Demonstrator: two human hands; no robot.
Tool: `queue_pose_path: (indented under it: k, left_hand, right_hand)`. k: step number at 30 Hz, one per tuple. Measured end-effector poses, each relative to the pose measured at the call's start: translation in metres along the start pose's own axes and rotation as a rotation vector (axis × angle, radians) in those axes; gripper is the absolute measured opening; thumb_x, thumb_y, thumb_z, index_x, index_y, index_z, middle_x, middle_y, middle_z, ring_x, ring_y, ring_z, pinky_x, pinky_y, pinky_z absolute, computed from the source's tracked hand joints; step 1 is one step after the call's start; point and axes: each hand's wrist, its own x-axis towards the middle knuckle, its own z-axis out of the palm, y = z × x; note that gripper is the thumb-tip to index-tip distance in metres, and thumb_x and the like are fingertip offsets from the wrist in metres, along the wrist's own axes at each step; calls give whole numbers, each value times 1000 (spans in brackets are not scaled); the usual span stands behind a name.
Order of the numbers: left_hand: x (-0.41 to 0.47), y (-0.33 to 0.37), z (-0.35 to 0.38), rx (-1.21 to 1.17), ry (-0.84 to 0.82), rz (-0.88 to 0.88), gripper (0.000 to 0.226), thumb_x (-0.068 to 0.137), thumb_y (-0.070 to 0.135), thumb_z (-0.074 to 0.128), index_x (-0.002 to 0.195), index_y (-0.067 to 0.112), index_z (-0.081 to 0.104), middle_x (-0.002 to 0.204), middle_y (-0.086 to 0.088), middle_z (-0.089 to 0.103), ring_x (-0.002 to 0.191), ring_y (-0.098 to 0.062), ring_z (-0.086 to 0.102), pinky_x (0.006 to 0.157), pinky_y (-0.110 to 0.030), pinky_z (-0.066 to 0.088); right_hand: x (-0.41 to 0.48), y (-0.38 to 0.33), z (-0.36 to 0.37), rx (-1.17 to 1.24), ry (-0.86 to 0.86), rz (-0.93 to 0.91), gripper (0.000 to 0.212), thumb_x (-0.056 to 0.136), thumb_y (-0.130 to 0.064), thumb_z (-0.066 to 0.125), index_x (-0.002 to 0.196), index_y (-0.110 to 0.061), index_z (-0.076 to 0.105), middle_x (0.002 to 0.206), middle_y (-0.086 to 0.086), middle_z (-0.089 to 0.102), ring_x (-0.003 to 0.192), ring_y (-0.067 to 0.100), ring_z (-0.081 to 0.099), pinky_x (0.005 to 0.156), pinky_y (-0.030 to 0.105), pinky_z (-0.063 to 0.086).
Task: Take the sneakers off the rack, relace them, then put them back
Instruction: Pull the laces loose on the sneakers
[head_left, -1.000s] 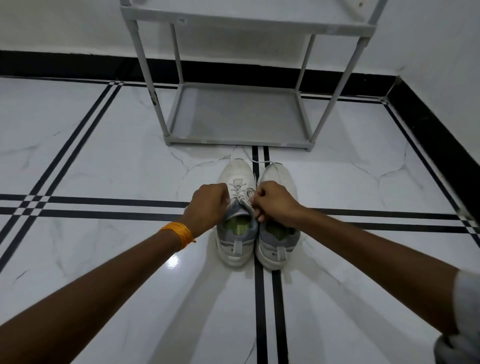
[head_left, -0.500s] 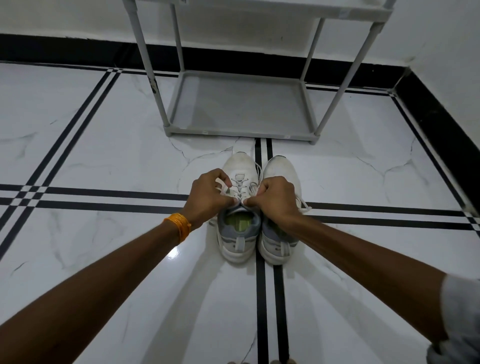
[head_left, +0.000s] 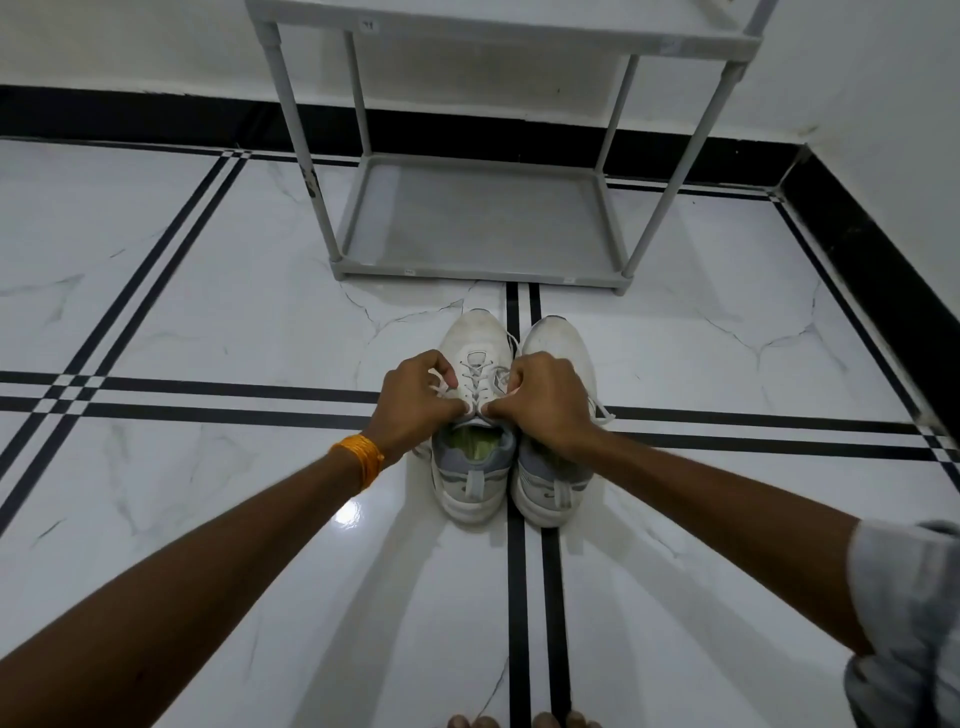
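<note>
Head view: two white sneakers stand side by side on the floor (head_left: 208, 322), toes toward the rack (head_left: 483, 228). The left hand (head_left: 415, 405) and right hand (head_left: 545, 400) meet over the left sneaker (head_left: 475, 410), fingers curled closed, each pinching a strand of its lace (head_left: 475, 382). The laced front lies just beyond the fingertips; the shoe's opening lies just below them. The right sneaker (head_left: 556, 343) sits partly under the right hand. An orange band (head_left: 361, 457) circles the left wrist.
</note>
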Motion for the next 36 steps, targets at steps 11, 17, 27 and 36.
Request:
queue_pose_path:
  k: [11, 17, 27, 36]
  left_hand:
    - [9, 78, -85, 130, -301, 268, 42, 91, 37, 62, 60, 11, 53, 62, -8, 53, 62, -31, 55, 62, -39, 46]
    - [1, 109, -41, 754, -380, 821, 29, 95, 38, 55, 81, 13, 61, 111, -3, 63, 79, -21, 61, 62, -34, 45]
    - [32, 135, -69, 82, -388, 126, 39, 95, 34, 56, 64, 11, 56, 55, -1, 50, 44, -10, 42, 42, -19, 31]
    - [32, 126, -79, -98, -370, 68, 27, 91, 28, 53, 84, 7, 67, 79, -5, 65, 75, -15, 61, 79, -34, 50]
  right_hand:
    - [30, -17, -119, -18, -219, -140, 35, 83, -35, 73, 63, -12, 55, 58, 0, 47, 55, 15, 41, 55, 28, 32]
    - [41, -64, -138, -281, -80, -614, 24, 89, -25, 62, 70, -18, 49, 73, 0, 49, 66, 17, 45, 66, 35, 39]
    - [36, -44, -114, 114, -77, -361, 34, 72, -13, 77, 104, -19, 65, 97, 2, 54, 77, 15, 53, 67, 32, 47]
    - [26, -35, -103, 451, -62, -313, 16, 87, -21, 69, 73, -15, 73, 49, -11, 55, 49, 6, 48, 51, 19, 38]
